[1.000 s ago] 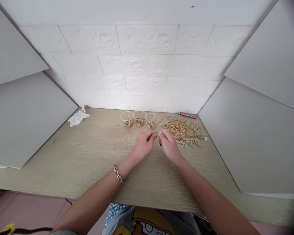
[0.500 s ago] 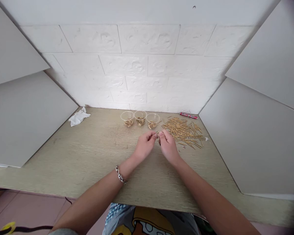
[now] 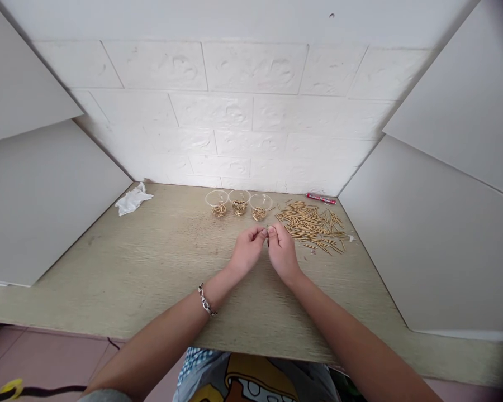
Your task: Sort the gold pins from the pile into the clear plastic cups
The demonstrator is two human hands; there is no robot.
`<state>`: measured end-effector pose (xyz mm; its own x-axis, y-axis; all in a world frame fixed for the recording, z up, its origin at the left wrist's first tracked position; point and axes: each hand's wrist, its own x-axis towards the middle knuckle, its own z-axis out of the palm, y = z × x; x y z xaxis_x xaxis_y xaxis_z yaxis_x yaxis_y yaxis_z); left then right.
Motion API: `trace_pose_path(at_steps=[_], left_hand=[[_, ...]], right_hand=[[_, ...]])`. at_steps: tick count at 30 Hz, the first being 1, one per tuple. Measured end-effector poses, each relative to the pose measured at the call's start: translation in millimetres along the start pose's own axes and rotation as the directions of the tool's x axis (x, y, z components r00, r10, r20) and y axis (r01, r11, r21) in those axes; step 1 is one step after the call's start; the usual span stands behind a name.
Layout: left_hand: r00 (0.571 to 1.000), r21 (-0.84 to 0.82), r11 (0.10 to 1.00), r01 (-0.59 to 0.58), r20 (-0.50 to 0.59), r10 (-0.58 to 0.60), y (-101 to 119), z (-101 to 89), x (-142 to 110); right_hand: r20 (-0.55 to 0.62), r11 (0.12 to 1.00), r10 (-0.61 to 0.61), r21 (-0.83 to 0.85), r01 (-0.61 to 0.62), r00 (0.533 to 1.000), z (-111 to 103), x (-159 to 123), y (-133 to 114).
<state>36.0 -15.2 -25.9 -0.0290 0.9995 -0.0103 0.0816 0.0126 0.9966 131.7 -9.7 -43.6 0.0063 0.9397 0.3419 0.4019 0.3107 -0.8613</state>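
My left hand (image 3: 248,248) and my right hand (image 3: 282,254) meet fingertip to fingertip just above the table, both closed in a pinch. Between them shows a sliver of a thin gold-coloured pin; the fingers cover most of it. Close to the right hand's far side spreads a loose pile of gold-coloured pins (image 3: 308,223). Beyond the hands stand three clear plastic cups in a row: a left cup (image 3: 217,196), a middle cup (image 3: 239,195) and a right cup (image 3: 260,201). Each has small gold-coloured pieces at its bottom.
A crumpled white tissue (image 3: 134,199) lies at the back left of the table (image 3: 142,268). At the back right is a red tube-shaped packet (image 3: 321,198). A white brick-patterned wall (image 3: 251,111) closes the back, with grey panels on both sides. Fine brownish specks are scattered left of the hands.
My right hand has moved slightly left, closing the gap to my left hand. My left hand has hardly moved. Cups and pile have not changed.
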Motion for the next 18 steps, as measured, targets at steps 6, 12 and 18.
trace_pose_path(at_steps=[6, 12, 18], left_hand=[[0.996, -0.156, 0.984, 0.085, -0.005, -0.087, 1, 2.0, 1], [0.973, -0.496, 0.838, 0.225, 0.062, -0.224, -1, -0.3, 0], [0.946, -0.666, 0.676, 0.315, 0.166, -0.278, 1, -6.6, 2]], right_hand=[[0.081, 0.983, 0.093, 0.148, -0.104, 0.992, -5, 6, 4], [0.046, 0.975, 0.098, 0.197, -0.105, 0.994, -5, 5, 7], [-0.077, 0.963, -0.267, 0.001, 0.268, 0.961, -13, 5, -2]])
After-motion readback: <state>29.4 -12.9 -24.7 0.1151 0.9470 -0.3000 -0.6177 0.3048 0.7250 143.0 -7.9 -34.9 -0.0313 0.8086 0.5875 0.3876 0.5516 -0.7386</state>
